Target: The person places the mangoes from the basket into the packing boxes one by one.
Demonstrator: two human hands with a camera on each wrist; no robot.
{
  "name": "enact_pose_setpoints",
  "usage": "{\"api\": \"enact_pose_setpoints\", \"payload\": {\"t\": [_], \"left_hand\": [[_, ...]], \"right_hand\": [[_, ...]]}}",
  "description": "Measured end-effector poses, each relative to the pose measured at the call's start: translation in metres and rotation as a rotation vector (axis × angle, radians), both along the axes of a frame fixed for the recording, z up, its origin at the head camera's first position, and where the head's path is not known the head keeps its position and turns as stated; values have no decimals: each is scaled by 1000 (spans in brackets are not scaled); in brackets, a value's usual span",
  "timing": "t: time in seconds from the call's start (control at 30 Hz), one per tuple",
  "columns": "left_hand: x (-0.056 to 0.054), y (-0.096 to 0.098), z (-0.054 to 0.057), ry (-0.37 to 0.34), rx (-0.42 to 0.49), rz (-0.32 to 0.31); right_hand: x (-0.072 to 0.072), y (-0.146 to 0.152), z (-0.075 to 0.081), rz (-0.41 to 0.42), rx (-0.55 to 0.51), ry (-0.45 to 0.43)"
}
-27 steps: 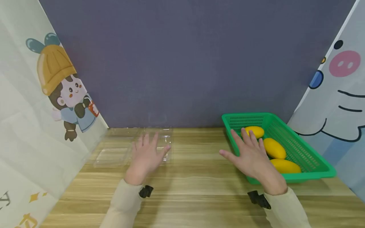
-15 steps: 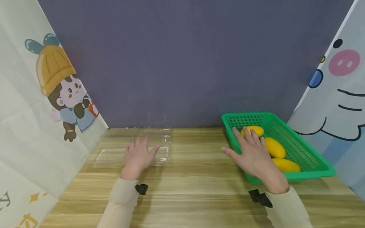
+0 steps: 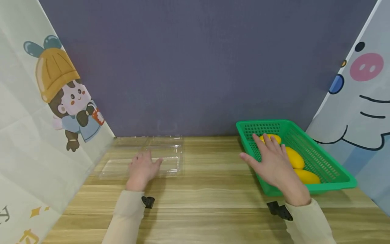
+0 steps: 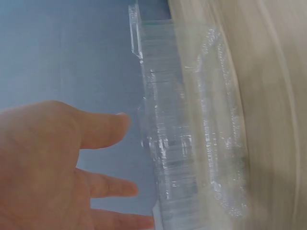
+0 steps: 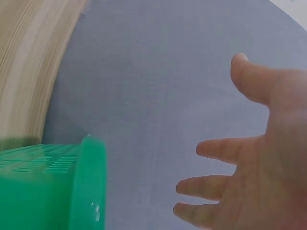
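Three yellow fruits (image 3: 295, 158) lie in the green basket (image 3: 338, 186) at the right of the surface (image 3: 207, 189), and a clear box (image 3: 173, 163) sits at the left, near the back wall (image 3: 207, 67). Both hands are bare and spread, holding nothing: the left hand (image 3: 141, 167) is over the near part of the box, the right hand (image 3: 275, 164) over the basket's left side. The fruits look smooth and firm, so they are probably easy to lift but apt to roll or slip; a grip round the fat middle, fingers and thumb on opposite sides, should serve best. The box looks thin and light, likely to flex or skid if pushed, so its rim is the place to steady it. It is so transparent that I can't be sure whether the left fingertips touch it.
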State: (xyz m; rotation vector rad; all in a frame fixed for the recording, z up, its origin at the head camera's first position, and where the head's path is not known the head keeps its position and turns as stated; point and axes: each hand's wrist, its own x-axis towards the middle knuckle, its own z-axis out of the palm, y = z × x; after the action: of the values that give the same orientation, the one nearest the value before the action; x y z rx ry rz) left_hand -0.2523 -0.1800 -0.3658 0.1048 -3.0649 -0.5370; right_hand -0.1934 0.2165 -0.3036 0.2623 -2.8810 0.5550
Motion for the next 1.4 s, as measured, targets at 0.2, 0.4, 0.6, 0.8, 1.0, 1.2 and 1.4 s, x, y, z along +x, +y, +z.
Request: {"api": "enact_pose_setpoints", "payload": {"t": [0.2, 0.4, 0.6, 0.8, 1.0, 1.2, 1.4], "left_hand": [[-1, -3, -3, -29, -21, 4], [-1, -5, -5, -31, -39, 8], [0, -8, -5, -12, -32, -11], [1, -10, -5, 34, -24, -58], [-3, -14, -6, 63, 13, -57], [-9, -16, -5, 68, 54, -31], [-9, -23, -6, 20, 115, -14]], "right_hand": [[0, 4, 1, -7, -25, 7], [0, 6, 3, -14, -47, -13], [2, 9, 8, 20, -110, -14], [6, 13, 10, 36, -150, -28], [2, 17, 12, 58, -129, -51], [-6, 25, 16, 47, -79, -85], [-12, 35, 15, 44, -26, -102]]}}
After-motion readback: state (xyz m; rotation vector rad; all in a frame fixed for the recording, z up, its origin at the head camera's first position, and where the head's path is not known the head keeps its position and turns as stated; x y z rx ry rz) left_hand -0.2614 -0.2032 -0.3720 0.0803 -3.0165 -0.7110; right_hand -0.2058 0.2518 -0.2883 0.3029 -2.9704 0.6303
